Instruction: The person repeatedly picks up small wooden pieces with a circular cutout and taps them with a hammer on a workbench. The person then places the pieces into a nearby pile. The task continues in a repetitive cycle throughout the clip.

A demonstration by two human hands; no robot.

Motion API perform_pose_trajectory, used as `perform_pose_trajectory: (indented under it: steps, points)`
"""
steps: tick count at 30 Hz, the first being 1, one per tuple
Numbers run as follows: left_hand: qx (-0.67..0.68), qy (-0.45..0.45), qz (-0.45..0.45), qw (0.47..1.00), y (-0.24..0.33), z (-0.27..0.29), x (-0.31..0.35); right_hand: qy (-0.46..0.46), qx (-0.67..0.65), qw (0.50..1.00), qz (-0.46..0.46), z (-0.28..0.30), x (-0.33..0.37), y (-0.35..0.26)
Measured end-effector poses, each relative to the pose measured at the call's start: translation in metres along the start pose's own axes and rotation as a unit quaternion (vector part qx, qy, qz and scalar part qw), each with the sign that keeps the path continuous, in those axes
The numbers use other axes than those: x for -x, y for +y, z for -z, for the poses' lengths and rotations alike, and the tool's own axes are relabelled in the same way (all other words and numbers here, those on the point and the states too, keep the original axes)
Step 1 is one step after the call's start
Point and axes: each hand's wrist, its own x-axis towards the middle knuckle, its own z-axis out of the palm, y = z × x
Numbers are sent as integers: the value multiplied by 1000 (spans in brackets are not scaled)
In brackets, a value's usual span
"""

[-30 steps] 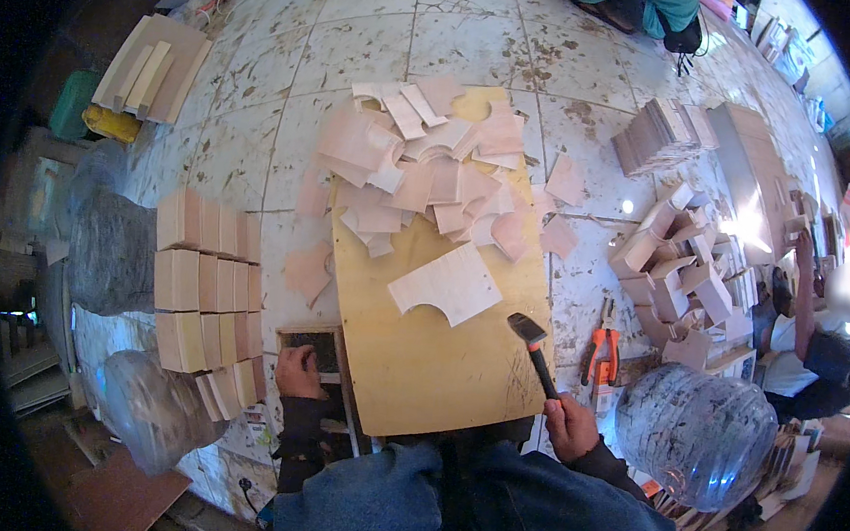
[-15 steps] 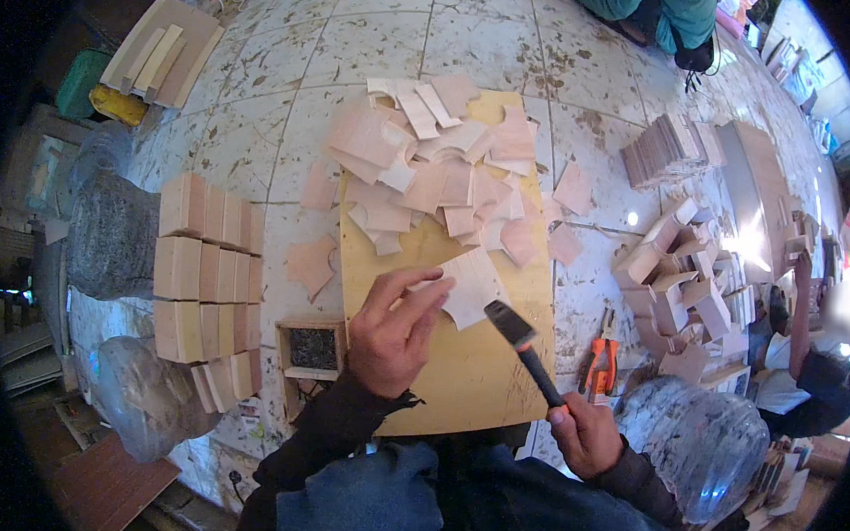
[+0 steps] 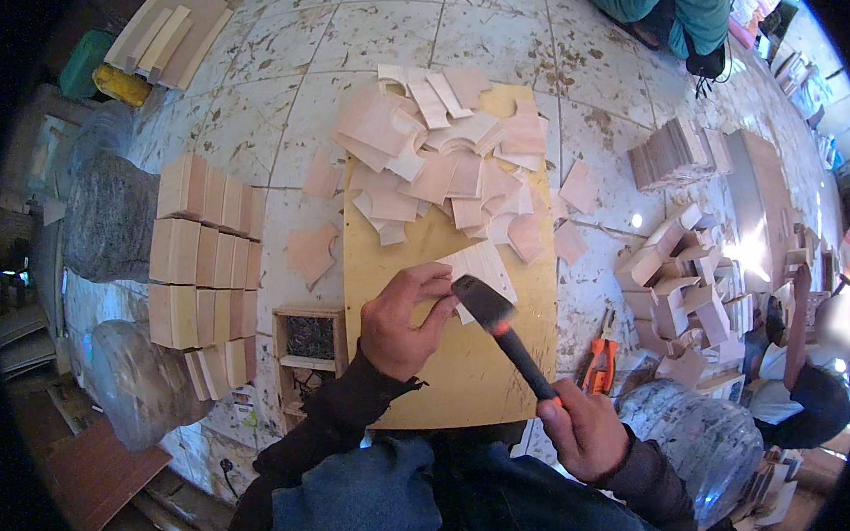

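A pale thin wood piece (image 3: 488,266) lies on a yellow board (image 3: 428,395) in front of me. Over its near left part is my left hand (image 3: 395,324), thumb and fingertips pinched together; whatever they hold is too small to make out. My right hand (image 3: 584,434) grips the black and orange handle of a hammer (image 3: 524,361). The hammer's dark head is tilted over the wood piece, right beside my left fingertips, and hides part of the piece. Beyond it, a loose heap of thin cut wood pieces (image 3: 439,175), several with curved notches, covers the far half of the board.
Orange-handled pliers (image 3: 601,363) lie right of the board. At its left stands a wooden box (image 3: 279,335) with small dark bits inside. Stacked wood blocks (image 3: 176,252) are farther left; jumbled blocks (image 3: 668,302) and a person (image 3: 808,391) are at right. Another person (image 3: 688,24) sits far ahead.
The hammer head has swung left and nearer, up to my left fingertips. My left thumb and fingers have drawn together at the wood piece's edge.
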Motion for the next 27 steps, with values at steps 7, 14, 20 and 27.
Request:
perform_pose_trajectory:
  steps: [7,14,20,27]
  points:
    - [-79,-12,-133,988,3,3,-8,65,-13,998,-22,11,4,-9]
    - [-92,8,-175,980,-10,-7,-4,123,-123,949,264,-2,2,-2]
    - [-92,18,-185,978,-16,-9,-3,92,-35,995,-4,-19,2,16]
    - [-96,11,-175,980,-14,-8,-3,81,51,995,23,-44,-14,53]
